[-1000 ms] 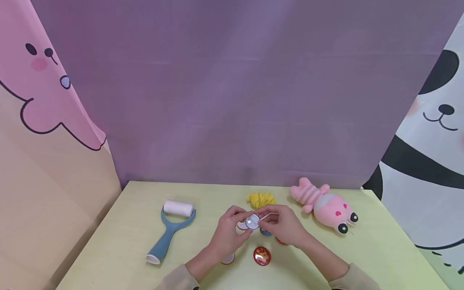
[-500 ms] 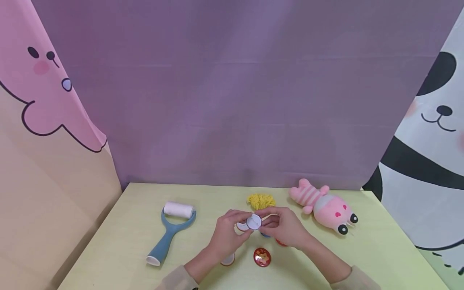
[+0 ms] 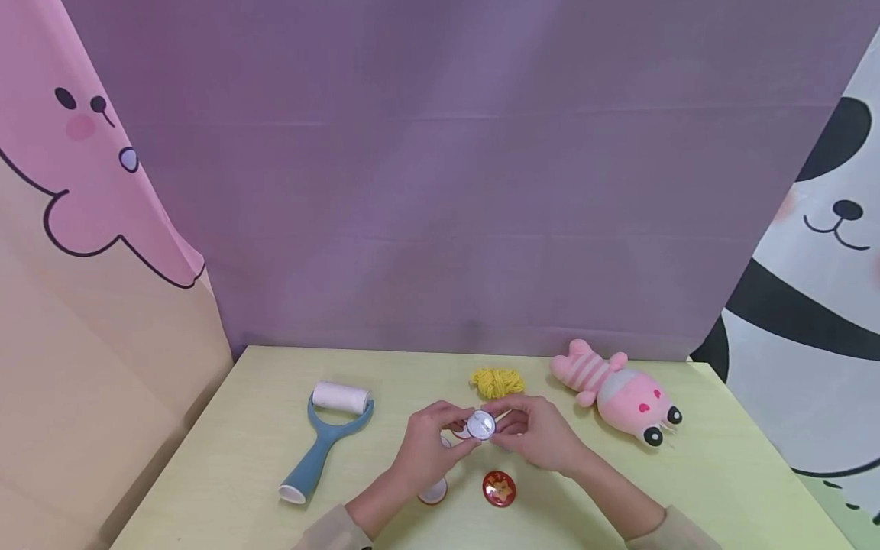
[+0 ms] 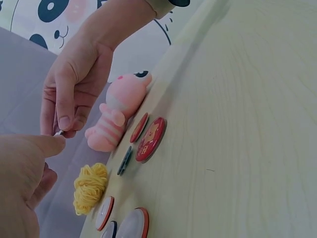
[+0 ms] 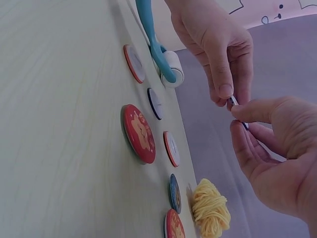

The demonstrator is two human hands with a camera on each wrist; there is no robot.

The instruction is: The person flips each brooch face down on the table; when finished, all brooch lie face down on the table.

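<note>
A round pin badge (image 3: pixel 481 425) is held up over the table, its pale back with the pin turned toward the head camera. My left hand (image 3: pixel 428 444) pinches its left edge between thumb and fingertips. From the other side, my right hand (image 3: pixel 541 434) pinches the right edge. Both wrist views show the badge edge-on, mostly covered by fingers. Below the hands lies a red badge (image 3: pixel 499 489) with its picture up. A white-backed badge (image 3: pixel 433 493) lies near my left wrist. The right wrist view also shows a dark-rimmed badge (image 5: pixel 155 104) and a blue badge (image 5: pixel 175 193).
On the left of the table (image 3: pixel 227 473) rests a lint roller (image 3: pixel 321 443) with a blue handle. A bundle of yellow yarn (image 3: pixel 496 382) lies behind the hands. At the back right is a pink plush toy (image 3: pixel 619 393). A purple curtain (image 3: pixel 454 191) hangs behind the table.
The badge has tilted slightly between the fingers and its back catches the light differently. Both hands keep their grip in nearly the same spot. The blue badge has become hidden behind the right hand.
</note>
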